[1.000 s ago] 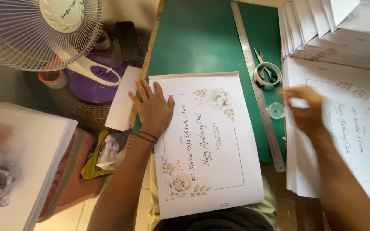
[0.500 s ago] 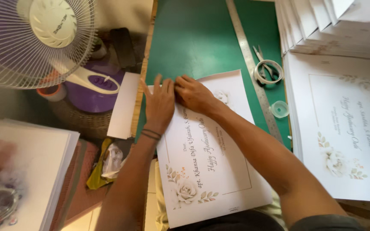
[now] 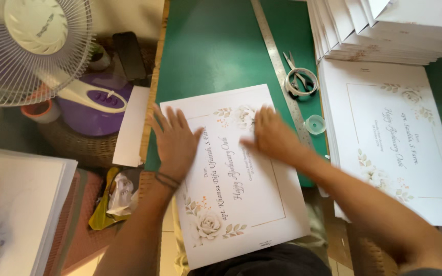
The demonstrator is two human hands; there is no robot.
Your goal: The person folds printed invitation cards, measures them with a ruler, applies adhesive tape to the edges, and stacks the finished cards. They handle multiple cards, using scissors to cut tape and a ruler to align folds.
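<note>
Both hands lie open and flat on a white floral-printed sheet [image 3: 241, 179] resting on the green table [image 3: 216, 51], the left hand [image 3: 174, 139] on its left edge, the right hand [image 3: 271, 134] near its upper middle, beside a steel ruler [image 3: 277, 66] and a stack of like sheets [image 3: 395, 143].
</note>
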